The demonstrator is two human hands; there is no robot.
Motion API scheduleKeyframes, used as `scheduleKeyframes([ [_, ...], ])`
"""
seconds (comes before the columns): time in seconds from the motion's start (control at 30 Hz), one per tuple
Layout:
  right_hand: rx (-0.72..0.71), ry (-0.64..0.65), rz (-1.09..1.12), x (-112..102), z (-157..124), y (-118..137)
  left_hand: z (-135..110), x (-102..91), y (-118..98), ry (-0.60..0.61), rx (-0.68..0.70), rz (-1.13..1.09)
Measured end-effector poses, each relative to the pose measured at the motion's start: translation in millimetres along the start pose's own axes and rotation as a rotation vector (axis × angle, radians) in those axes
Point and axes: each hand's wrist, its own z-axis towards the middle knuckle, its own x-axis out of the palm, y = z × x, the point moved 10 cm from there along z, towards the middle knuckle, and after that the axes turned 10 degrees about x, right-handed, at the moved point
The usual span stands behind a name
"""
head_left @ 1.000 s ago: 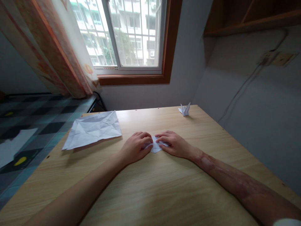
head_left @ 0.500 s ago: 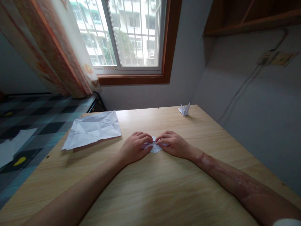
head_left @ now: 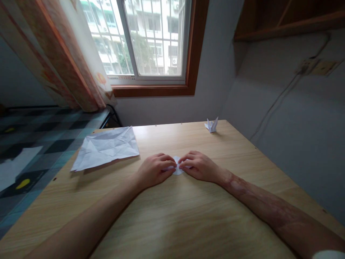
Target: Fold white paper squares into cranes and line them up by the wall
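A small piece of folded white paper (head_left: 178,171) lies on the wooden table (head_left: 172,212), mostly covered by my fingers. From the left, my left hand (head_left: 157,168) grips its side, thumb below and fingertips above. My right hand (head_left: 199,165) pinches the opposite side the same way. The two sets of fingertips almost meet over the paper's middle. Only its top and bottom points show between them, so the exact folds are hidden.
A creased white sheet (head_left: 107,149) lies at the table's left back. A folded paper crane (head_left: 212,125) stands near the far right corner. More white paper (head_left: 18,167) rests on the checked bed (head_left: 67,126) at left. A wall borders the right side.
My fingertips have drawn slightly closer together over the folded paper. The sheet and the crane have stayed where they were.
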Motion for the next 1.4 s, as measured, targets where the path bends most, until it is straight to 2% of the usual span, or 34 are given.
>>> scheduleKeyframes([
  [0.4, -0.004, 0.037, -0.015, -2, -2, 1, -6, -1.1, -2, 0.103, 0.173, -0.005],
  [0.67, -0.019, 0.044, -0.034, -7, -2, 4, -8, -3.0, 1, 0.010, 0.144, -0.021],
  [0.87, -0.007, 0.027, -0.037, -6, -3, -1, -8, -9.3, 6, -0.067, 0.074, -0.059],
  [1.0, 0.020, -0.042, -0.059, -7, -4, -10, -8, -8.2, 7, -0.062, 0.040, -0.093],
  [1.13, 0.061, -0.111, 0.037, -13, -5, -16, -8, -6.7, 6, -0.048, 0.020, -0.114],
  [1.27, 0.171, -0.119, 0.215, -15, -6, -26, -10, -7.5, 18, -0.111, -0.125, -0.227],
  [1.4, 0.304, -0.161, 0.312, -17, -10, -40, -13, -1.9, 34, -0.205, -0.324, -0.469],
])
